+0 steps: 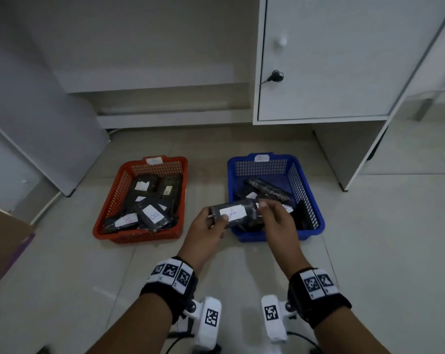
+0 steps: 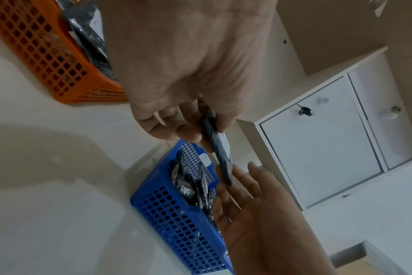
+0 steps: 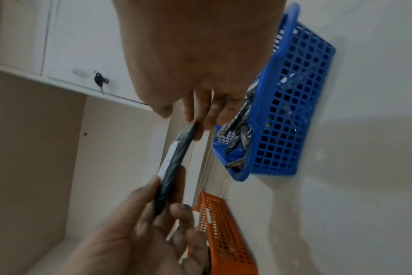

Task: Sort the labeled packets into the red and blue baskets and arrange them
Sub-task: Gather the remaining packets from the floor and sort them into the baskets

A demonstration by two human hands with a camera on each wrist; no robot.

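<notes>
A dark flat packet point(image 1: 234, 213) with a white label marked A hangs above the near left corner of the blue basket point(image 1: 305, 185). My left hand point(image 1: 216, 219) pinches its left end, thumb on top. My right hand point(image 1: 263, 209) pinches its right end. The left wrist view shows the packet point(image 2: 218, 148) edge-on between left hand point(image 2: 195, 126) and right hand point(image 2: 242, 178). Several dark packets lie in the blue basket point(image 2: 172, 214), which bears an A tag. The red basket point(image 1: 139, 237), to the left, holds several packets with B labels.
Both baskets stand on a pale tiled floor. Behind them is a white cabinet point(image 1: 331, 60) with a key point(image 1: 275, 76) in its door and an open recess under a desk. A brown cardboard box point(image 1: 2, 238) sits at the far left.
</notes>
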